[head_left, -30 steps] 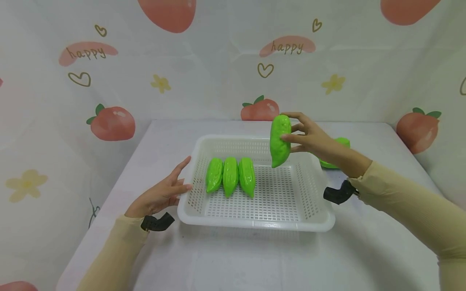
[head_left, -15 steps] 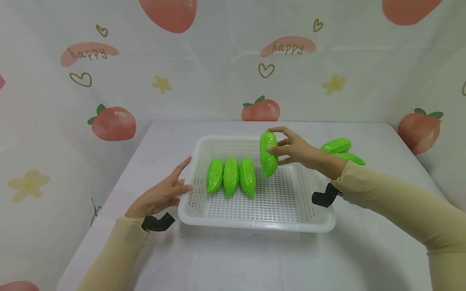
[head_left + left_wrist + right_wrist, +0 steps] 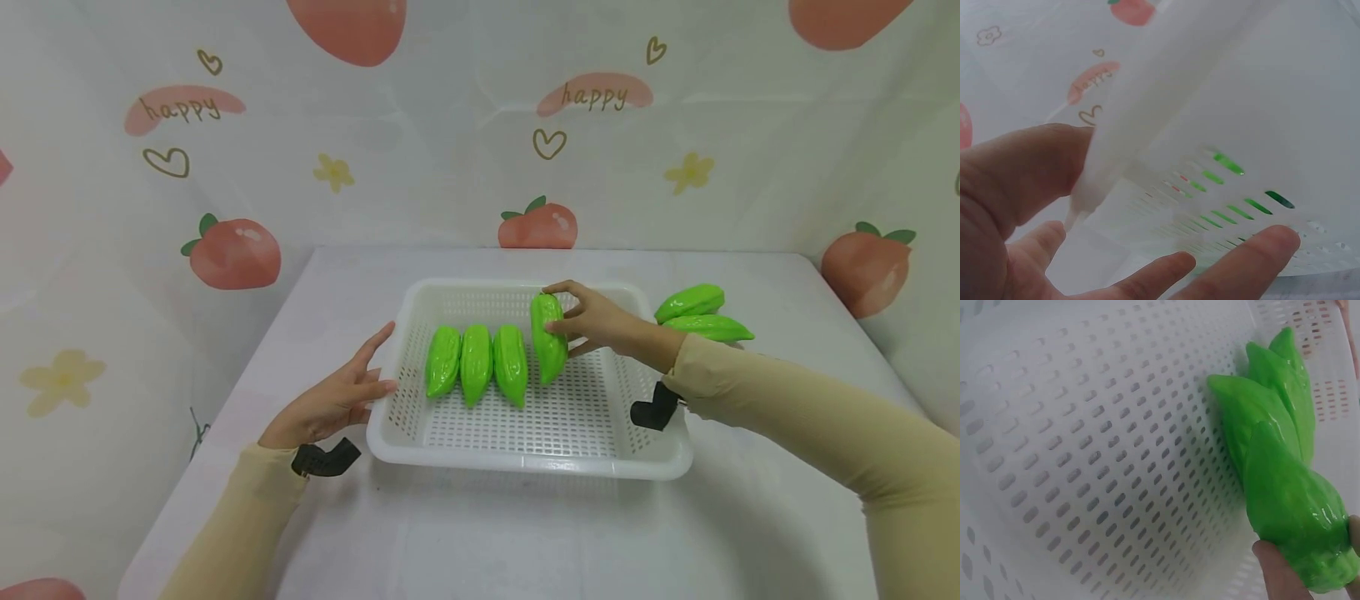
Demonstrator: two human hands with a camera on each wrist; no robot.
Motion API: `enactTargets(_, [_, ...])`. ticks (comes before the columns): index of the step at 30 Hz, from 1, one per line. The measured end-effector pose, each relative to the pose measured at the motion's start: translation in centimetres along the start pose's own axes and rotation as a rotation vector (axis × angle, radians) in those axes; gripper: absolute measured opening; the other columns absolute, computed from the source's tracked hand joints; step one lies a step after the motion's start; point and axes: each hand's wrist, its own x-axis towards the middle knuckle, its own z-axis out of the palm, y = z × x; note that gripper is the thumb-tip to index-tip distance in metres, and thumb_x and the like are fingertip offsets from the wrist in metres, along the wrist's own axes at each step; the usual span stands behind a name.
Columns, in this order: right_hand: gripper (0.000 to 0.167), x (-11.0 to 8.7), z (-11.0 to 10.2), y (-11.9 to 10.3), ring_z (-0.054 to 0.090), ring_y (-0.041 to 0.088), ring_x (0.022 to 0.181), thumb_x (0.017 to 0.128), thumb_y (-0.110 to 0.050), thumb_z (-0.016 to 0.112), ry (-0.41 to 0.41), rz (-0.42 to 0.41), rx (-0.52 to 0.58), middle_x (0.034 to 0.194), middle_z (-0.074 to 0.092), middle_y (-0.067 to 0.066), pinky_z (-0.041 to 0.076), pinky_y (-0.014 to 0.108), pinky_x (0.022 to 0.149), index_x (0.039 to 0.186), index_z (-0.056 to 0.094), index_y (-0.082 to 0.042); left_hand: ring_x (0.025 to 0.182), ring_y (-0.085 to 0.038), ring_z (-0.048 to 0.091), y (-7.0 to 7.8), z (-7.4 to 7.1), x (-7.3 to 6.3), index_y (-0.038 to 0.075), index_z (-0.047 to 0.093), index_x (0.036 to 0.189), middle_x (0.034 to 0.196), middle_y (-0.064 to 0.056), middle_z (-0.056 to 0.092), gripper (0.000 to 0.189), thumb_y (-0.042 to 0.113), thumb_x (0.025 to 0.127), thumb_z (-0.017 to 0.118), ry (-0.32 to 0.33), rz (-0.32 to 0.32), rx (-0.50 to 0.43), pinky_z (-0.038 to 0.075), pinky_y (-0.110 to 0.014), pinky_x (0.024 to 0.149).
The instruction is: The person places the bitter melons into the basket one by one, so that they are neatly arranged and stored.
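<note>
My right hand (image 3: 592, 321) pinches a glossy green bitter melon (image 3: 547, 337) between thumb and fingers, tip downward, inside the white perforated basket (image 3: 525, 460). In the right wrist view this bitter melon (image 3: 1294, 509) overlaps its neighbours, and a fingertip and thumb show at its blunt end. Three similar bitter melons (image 3: 477, 364) lie side by side in the basket's left half, tips toward the near side. At the left end, my left hand (image 3: 330, 402) holds the basket's rim; the left wrist view shows its fingers (image 3: 1272, 247) spread along the slotted wall.
Two more green bitter melons (image 3: 705, 327) lie on the white table (image 3: 480, 533) beyond the basket's right end. A patterned cloth (image 3: 450, 167) hangs behind the table. Black camera mounts (image 3: 654, 408) sit on both wrists.
My right hand has moved left and lowered the bitter melon into the basket, near the row of three. The melons on the table have come into view from behind the forearm. My left hand stays put.
</note>
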Motion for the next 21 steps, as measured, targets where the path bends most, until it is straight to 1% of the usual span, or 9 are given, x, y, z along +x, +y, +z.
enactTargets(5, [0.065,0.3,0.6,0.1,0.059,0.044,0.114,0.095,-0.012,0.062,0.011,0.053,-0.023,0.135,0.047,0.029,0.055,0.051,0.083,0.15,0.028,-0.02,0.108,-0.031,0.063,0.0,-0.1,0.0,0.053,0.001,0.15,0.148,-0.021,0.039,0.088,0.013,0.097,0.059,0.011,-0.007,0.008,0.056,-0.048,0.083])
enactTargets(9, [0.064,0.6,0.9,0.4,0.059,0.043,0.114,0.095,-0.013,0.062,0.01,0.092,-0.053,0.135,0.048,0.028,0.056,0.05,0.083,0.149,0.029,-0.021,0.109,-0.031,0.063,0.0,-0.1,0.1,0.053,0.001,0.149,0.148,-0.021,0.039,0.088,0.013,0.097,0.059,0.008,-0.01,0.005,0.056,-0.047,0.083])
enactTargets(14, [0.062,0.7,1.3,0.6,0.058,0.043,0.115,0.096,-0.014,0.06,-0.009,0.114,-0.079,0.137,0.046,0.028,0.056,0.048,0.083,0.149,0.028,-0.019,0.107,-0.031,0.064,0.1,-0.1,0.0,0.052,0.001,0.15,0.147,-0.021,0.039,0.088,0.013,0.097,0.059,0.012,-0.01,0.007,0.056,-0.046,0.082])
enactTargets(21, [0.062,0.9,1.7,0.8,0.056,0.047,0.117,0.096,-0.013,0.06,-0.025,0.131,-0.052,0.139,0.043,0.031,0.056,0.05,0.083,0.149,0.027,-0.018,0.106,-0.032,0.064,0.0,0.0,0.0,0.052,0.001,0.15,0.146,-0.023,0.039,0.087,0.012,0.097,0.058,0.007,-0.004,0.0,0.056,-0.048,0.082])
